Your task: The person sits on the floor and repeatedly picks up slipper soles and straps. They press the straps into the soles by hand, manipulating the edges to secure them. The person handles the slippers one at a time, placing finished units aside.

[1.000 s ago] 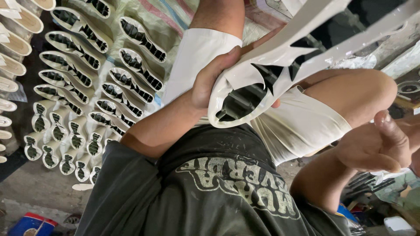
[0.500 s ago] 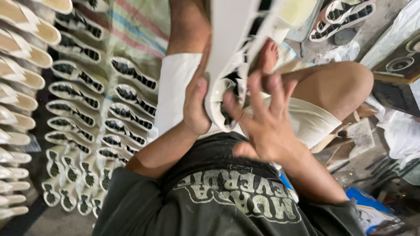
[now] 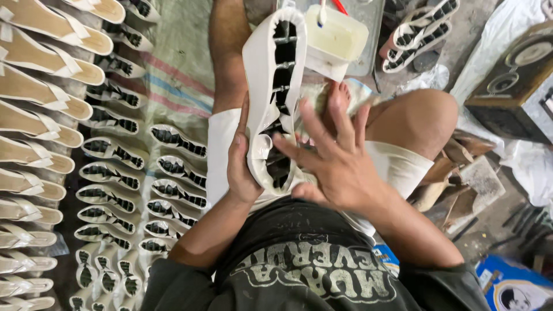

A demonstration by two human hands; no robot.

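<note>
My left hand (image 3: 242, 167) grips a white shoe sole (image 3: 271, 86) by its heel end and holds it upright over my lap. The sole's hollow underside, with dark ribbed cells, faces my right hand. My right hand (image 3: 334, 155) is spread flat with fingers apart, its fingertips touching the lower part of the sole. It holds nothing. A cream plastic tub (image 3: 337, 40) with a brush handle sticking out of it stands just beyond the sole's tip, by my knees.
Rows of white soles with dark ribbed undersides (image 3: 121, 184) lie on a striped mat at my left. Cream sandals with straps (image 3: 40, 115) line the far left. Two more soles (image 3: 415, 34), a speaker box (image 3: 518, 75) and wood scraps (image 3: 455, 173) lie at right.
The sole has turned from lying across my lap to standing upright. My right hand came in from the right and now rests open against it. The view has tilted downward.
</note>
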